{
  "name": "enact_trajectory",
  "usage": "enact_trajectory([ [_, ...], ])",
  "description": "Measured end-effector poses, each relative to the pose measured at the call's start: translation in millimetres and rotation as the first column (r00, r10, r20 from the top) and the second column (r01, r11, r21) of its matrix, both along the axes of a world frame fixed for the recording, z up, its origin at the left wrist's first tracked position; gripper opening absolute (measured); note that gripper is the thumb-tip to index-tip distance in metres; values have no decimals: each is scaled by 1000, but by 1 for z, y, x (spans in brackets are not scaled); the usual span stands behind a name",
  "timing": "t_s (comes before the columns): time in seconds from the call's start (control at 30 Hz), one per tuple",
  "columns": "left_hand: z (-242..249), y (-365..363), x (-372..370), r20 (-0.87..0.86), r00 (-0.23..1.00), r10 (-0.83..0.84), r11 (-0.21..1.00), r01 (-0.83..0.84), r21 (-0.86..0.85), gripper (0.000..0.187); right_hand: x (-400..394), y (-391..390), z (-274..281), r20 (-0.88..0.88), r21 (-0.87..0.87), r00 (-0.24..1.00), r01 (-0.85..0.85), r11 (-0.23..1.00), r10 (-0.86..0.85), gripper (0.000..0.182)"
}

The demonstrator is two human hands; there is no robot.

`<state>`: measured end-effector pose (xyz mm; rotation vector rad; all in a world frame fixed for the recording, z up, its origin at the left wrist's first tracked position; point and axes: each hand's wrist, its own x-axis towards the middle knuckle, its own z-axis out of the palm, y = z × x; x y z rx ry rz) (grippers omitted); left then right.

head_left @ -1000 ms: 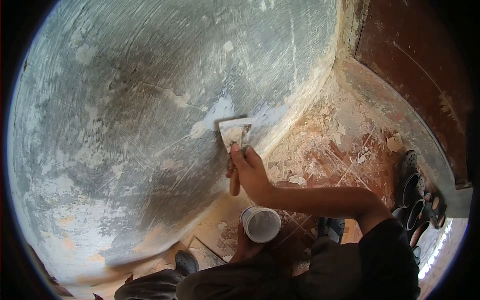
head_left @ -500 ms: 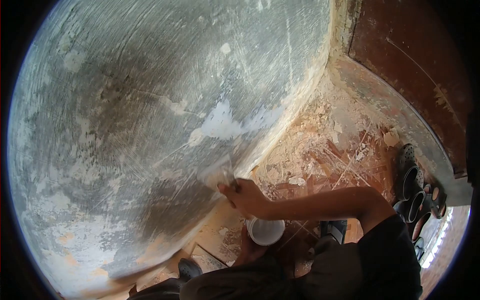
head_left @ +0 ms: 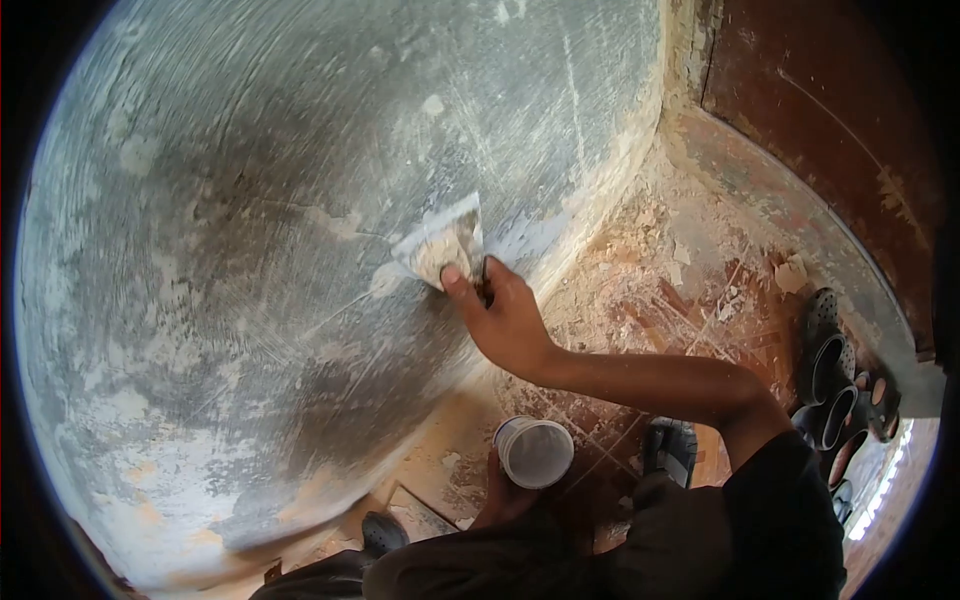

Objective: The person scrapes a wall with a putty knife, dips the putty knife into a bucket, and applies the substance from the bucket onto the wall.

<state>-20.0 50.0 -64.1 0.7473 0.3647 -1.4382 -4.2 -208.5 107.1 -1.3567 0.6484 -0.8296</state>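
My right hand (head_left: 508,325) grips scraper (head_left: 440,243), blade at grey wall (head_left: 240,250). My left hand (head_left: 505,493) holds white tub (head_left: 537,455), open top toward camera, above flake-strewn floor (head_left: 655,310).

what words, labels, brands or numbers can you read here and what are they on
No text can be read.
White tub: any print on its side is too small to read.
Scraper: no lettering can be made out.
Dark shoes: no brand legible.
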Motion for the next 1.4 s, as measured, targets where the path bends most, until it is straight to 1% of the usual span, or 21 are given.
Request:
enact_trajectory([
  [0.03, -1, 0, 1, 3, 1000, 1, 1000, -1, 12, 75, 2, 6, -11, -58, -37, 998, 6, 999, -8, 56],
  [0.13, -4, 2, 0, -28, 999, -22, 1000, 23, 20, 73, -2, 23, -44, -106, -16, 994, -36, 999, 34, 58],
  [0.17, -5, 2, 2, -57, 997, -48, 999, 49, 2, 73, -3, 29, -59, -68, 1, 997, -30, 1000, 30, 59],
  [0.2, -5, 2, 3, -83, 994, -73, 997, 72, -19, 73, -7, 32, -74, -136, -12, 989, -52, 999, 50, 57],
  [0.3, 4, -9, -3, 29, 996, -84, 995, 83, 47, 74, -29, 34, -94, -281, -21, 955, -106, 994, 96, 53],
  [0.37, 13, -14, -4, -37, 999, -40, 998, 42, 40, 61, -48, 32, -94, -325, 7, 939, -116, 993, 112, 49],
  [0.4, 15, -15, -5, -73, 997, -11, 999, 13, 35, 55, -55, 28, -90, -316, -12, 942, -121, 993, 111, 48],
  [0.5, 17, -11, -5, -110, 994, -12, 1000, 13, 5, 56, -66, 16, -88, -254, -76, 962, -125, 989, 102, 41],
  [0.6, -7, -1, -1, -41, 995, -90, 995, 88, -43, 78, -70, 2, -73, -253, -133, 966, -94, 987, 58, 40],
  [0.73, -2, -6, -5, -47, 997, -64, 993, 59, -97, 74, -75, -16, -37, -193, -265, 980, -95, 960, 43, 32],
  [0.8, 10, -8, -8, -74, 995, -68, 991, 58, -123, 68, -74, -28, -36, -59, -362, 998, -39, 931, 19, 27],
  [0.9, 17, -12, -8, -103, 992, -74, 982, 55, -180, 69, -74, -42, -27, 75, -394, 997, 51, 918, -23, 23],
  [0.93, 17, -12, -7, -109, 991, -76, 978, 53, -200, 69, -75, -46, -31, 86, -354, 996, 54, 934, -25, 23],
  [1.0, 19, -13, -3, -109, 991, -79, 969, 51, -240, 70, -84, -52, -36, -37, -410, 998, 32, 912, -52, 24],
  [1.03, 20, -14, -1, -97, 992, -76, 967, 49, -248, 71, -87, -51, -32, -92, -504, 994, 9, 864, -64, 22],
  [1.13, 21, -19, 9, 39, 998, -49, 980, 55, -191, 76, -92, -54, -37, -32, -768, 999, -47, 639, 35, 18],
  [1.17, 20, -23, 14, 100, 994, -42, 987, 57, -152, 80, -89, -63, -37, 53, -879, 993, -2, 476, 103, 17],
  [1.2, 18, -28, 19, 161, 986, -39, 992, 58, -112, 84, -92, -67, -36, 11, -895, 992, -46, 443, 125, 17],
  [1.27, 16, -33, 32, 136, 991, -16, 991, 34, -132, 84, -95, -71, -26, -65, -921, 983, -125, 368, 172, 19],
  [1.3, 20, -35, 37, 122, 993, 1, 990, 17, -141, 84, -97, -70, -19, -190, -878, 966, -248, 409, 177, 21],
  [1.4, 36, -40, 50, 196, 979, -53, 976, 93, -198, 82, -98, -76, -17, -314, -835, 920, -385, 392, 234, 20],
])
